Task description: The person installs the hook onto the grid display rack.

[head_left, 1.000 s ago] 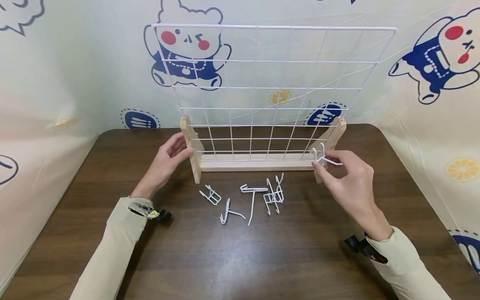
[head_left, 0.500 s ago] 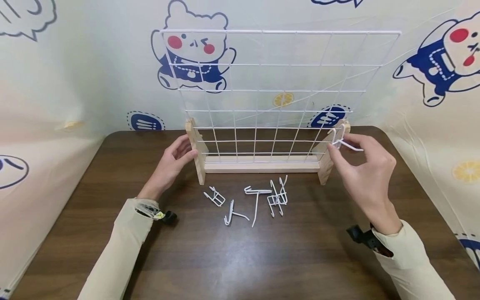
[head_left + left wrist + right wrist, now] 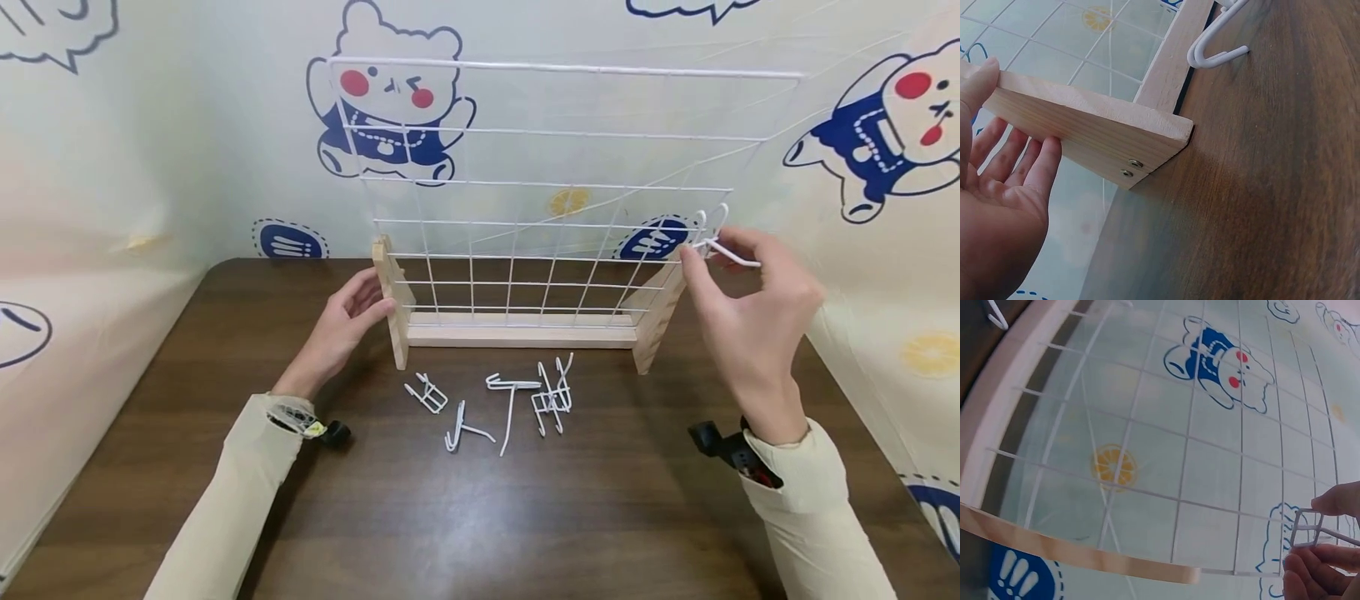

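Observation:
A white wire grid panel (image 3: 491, 182) stands upright in a wooden stand (image 3: 525, 336). My left hand (image 3: 337, 321) holds the stand's left side board (image 3: 1094, 109), thumb on the front edge and fingers against the outer face. At the panel's right edge, my right hand (image 3: 757, 308) pinches a white wire hook (image 3: 712, 237) between thumb and fingers, its two curved tips pointing up. The right wrist view shows the hook's small rectangular frame (image 3: 1305, 528) near the grid; whether they touch, I cannot tell.
In front of the stand lie several loose white hooks: a small one (image 3: 426, 393) at left, a single-prong hook (image 3: 467, 428), a T-shaped one (image 3: 510, 400), and a tangled cluster (image 3: 552, 396). The brown table (image 3: 480, 517) backs onto a printed curtain (image 3: 187, 150).
My right hand has carried the hook upward and to the right, from the stand's lower right corner to higher beside the grid's right edge. The left hand keeps its place on the stand.

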Demonstrator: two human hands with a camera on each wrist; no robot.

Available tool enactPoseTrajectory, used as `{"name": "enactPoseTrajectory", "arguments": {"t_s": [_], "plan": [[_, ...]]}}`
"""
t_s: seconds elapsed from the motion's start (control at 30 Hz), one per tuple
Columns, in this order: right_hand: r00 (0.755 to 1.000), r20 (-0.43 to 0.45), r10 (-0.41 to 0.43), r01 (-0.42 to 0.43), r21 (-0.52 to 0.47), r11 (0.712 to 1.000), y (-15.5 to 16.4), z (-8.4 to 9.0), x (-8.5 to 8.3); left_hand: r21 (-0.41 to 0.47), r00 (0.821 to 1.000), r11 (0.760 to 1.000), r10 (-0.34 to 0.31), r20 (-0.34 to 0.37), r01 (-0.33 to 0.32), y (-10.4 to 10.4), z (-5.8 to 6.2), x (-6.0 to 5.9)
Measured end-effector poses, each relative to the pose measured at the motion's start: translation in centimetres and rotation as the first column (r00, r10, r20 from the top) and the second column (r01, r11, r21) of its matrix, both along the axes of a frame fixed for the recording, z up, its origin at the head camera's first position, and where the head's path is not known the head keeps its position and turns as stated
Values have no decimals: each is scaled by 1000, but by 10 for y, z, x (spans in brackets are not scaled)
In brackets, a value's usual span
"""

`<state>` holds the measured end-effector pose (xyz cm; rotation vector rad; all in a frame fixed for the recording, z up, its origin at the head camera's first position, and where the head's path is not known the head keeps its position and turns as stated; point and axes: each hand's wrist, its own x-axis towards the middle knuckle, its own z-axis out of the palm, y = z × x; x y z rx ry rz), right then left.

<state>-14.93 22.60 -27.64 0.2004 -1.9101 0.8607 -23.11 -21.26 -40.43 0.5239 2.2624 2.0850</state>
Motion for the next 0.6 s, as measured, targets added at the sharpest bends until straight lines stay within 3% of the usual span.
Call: {"name": "enactPoseTrajectory", "arguments": {"t_s": [0.6], "plan": [[994, -5, -112, 112, -52, 992, -2, 37, -27, -6, 1000, 1000, -4, 4, 4, 1, 1, 2]]}}
